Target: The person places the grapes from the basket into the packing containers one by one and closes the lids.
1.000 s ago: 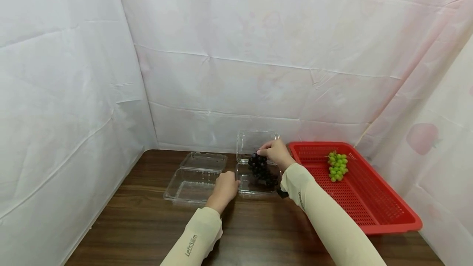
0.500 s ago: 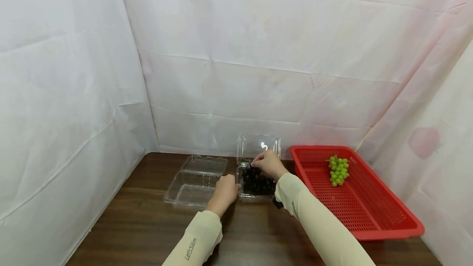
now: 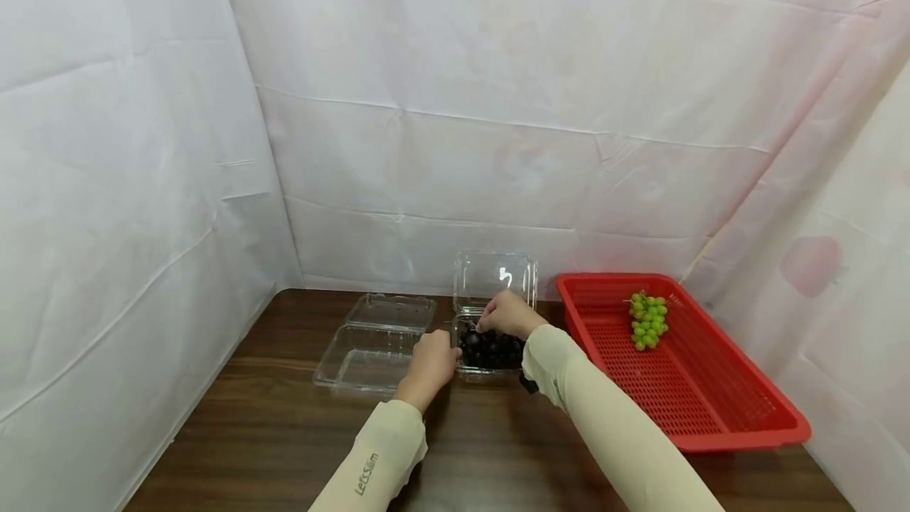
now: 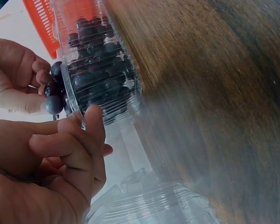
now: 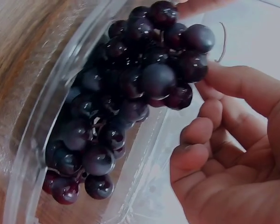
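Observation:
A bunch of dark grapes [image 3: 490, 350] [image 5: 98, 112] lies in the base of the right clear plastic clamshell box [image 3: 486, 372], whose lid [image 3: 478, 279] stands up behind. My right hand [image 3: 510, 314] [image 5: 238, 140] pinches the upper end of the bunch between thumb and fingers; the stem there is partly hidden. In the left wrist view a few grapes bulge above the box rim, while the rest fill the base. My left hand [image 3: 431, 358] [image 4: 56, 172] grips the left rim of this box, its other fingers curled.
Left of my left hand lies a second clear clamshell box [image 3: 366, 362], lid laid back, nothing inside. A red plastic basket [image 3: 700, 401] at the right holds a bunch of green grapes [image 3: 648, 321]. Fabric walls [image 3: 441, 148] rise behind and beside the wooden table [image 3: 277, 425].
My right hand has moved down and slightly left, lowering the dark grapes from hanging above the box into its base. The left hand has stayed at the box's rim.

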`<action>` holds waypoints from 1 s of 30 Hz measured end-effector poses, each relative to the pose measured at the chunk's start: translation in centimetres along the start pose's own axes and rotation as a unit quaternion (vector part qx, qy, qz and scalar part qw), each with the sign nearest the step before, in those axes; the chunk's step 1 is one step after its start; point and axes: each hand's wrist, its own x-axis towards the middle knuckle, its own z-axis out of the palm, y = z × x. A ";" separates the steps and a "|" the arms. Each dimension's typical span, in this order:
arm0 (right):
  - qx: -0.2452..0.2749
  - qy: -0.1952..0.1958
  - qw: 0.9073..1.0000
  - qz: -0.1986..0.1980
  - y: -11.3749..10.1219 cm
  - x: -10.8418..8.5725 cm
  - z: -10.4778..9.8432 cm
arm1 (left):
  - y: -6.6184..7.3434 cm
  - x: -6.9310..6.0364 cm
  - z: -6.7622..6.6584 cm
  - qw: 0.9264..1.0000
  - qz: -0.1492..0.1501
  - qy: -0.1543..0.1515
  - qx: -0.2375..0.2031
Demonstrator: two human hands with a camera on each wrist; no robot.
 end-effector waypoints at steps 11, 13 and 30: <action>0.020 -0.003 0.998 0.056 -0.5 -0.9 1.1 | -0.3 0.0 -0.3 1.000 0.005 0.012 -0.003; -0.007 -0.003 0.999 0.045 -0.7 -1.3 1.5 | -0.3 -0.1 -0.3 1.000 0.005 0.008 -0.002; -0.131 0.028 0.991 -0.003 -1.2 -1.6 3.9 | -0.3 -0.1 -0.2 1.000 0.017 0.006 -0.003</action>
